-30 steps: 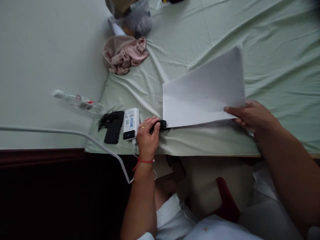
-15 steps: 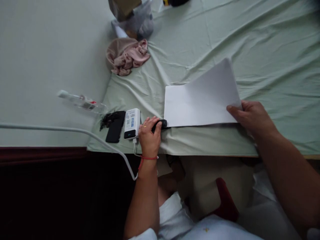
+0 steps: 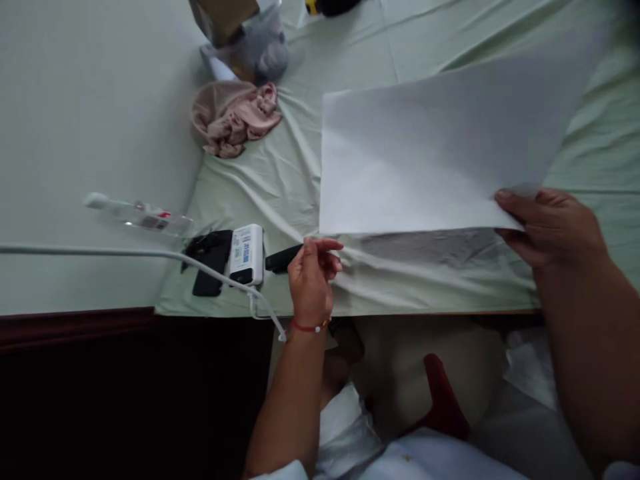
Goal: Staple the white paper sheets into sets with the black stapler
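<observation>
White paper [image 3: 425,147] is raised above the green cloth, its right part lifted, with a shadow under its near edge. My right hand [image 3: 555,220] pinches it at the near right edge, thumb on top. Just below the paper's near left corner is my left hand [image 3: 315,270], fingers apart and partly curled, with nothing in it. A black object [image 3: 283,259] lies beside that hand on the cloth. Left of it sit a white power bank [image 3: 247,253] with a cable plugged in and a black phone [image 3: 213,270].
A clear bottle [image 3: 145,217] lies by the wall, near a dark tangled item. Pink cloth [image 3: 240,123] and a plastic bag [image 3: 270,50] are at the back left. A white cable [image 3: 150,253] crosses from the left. The bed's near edge [image 3: 400,313] runs below my hands.
My right hand has moved right and lifted the paper higher off the cloth. My left hand has let go of the black object and turned, with its fingers now toward the paper.
</observation>
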The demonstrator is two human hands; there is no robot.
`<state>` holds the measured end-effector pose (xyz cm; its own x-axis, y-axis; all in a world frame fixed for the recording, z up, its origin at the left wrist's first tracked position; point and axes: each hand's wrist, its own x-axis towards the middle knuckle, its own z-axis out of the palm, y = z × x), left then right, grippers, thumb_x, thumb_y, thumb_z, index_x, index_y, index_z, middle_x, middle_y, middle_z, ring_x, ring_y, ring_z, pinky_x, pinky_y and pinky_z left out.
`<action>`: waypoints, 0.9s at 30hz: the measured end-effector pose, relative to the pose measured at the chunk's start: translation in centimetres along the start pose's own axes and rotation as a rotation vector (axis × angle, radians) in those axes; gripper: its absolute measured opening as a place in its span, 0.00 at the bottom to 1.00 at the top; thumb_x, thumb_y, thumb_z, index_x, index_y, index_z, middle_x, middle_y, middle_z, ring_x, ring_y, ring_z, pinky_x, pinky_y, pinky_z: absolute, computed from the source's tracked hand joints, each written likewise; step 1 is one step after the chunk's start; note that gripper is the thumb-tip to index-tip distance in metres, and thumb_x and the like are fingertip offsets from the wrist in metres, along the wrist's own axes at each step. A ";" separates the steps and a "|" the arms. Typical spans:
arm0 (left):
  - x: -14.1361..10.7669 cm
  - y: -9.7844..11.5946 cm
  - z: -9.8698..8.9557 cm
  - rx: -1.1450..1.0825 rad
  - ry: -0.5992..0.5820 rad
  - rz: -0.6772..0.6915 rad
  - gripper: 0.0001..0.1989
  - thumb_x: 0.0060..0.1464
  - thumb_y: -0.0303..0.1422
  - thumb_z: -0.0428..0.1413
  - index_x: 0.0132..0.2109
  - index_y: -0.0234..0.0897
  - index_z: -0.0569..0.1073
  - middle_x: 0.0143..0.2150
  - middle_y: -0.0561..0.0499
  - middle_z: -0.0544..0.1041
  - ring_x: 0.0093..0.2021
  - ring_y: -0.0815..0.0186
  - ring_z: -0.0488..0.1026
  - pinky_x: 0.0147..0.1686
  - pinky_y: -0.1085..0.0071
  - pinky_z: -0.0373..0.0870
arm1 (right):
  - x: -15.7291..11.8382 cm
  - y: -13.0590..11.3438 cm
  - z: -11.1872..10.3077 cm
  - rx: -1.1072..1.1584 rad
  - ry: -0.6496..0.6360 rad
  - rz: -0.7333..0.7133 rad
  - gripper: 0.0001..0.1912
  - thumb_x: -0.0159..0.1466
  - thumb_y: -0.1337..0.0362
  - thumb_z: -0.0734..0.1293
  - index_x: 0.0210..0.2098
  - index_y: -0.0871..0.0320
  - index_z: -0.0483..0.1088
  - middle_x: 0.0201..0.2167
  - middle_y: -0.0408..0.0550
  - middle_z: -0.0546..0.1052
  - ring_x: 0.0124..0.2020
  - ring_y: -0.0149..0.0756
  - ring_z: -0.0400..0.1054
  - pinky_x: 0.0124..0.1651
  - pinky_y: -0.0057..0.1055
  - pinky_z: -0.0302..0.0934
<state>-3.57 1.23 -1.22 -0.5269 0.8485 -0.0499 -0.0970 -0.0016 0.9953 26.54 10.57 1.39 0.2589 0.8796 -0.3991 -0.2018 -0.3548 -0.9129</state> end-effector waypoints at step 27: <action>0.8 -2.9 5.0 -0.017 -0.271 -0.168 0.23 0.45 0.48 0.76 0.42 0.40 0.83 0.40 0.46 0.87 0.48 0.54 0.85 0.47 0.60 0.83 | 1.9 0.7 -5.3 0.009 -0.024 -0.109 0.05 0.59 0.72 0.73 0.32 0.56 0.79 0.29 0.41 0.80 0.29 0.27 0.70 0.36 0.21 0.66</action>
<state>0.49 4.59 -3.78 -0.2580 0.9477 -0.1877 -0.1789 0.1441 0.9733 31.94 10.35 -0.43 0.2569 0.9203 -0.2951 -0.1824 -0.2537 -0.9499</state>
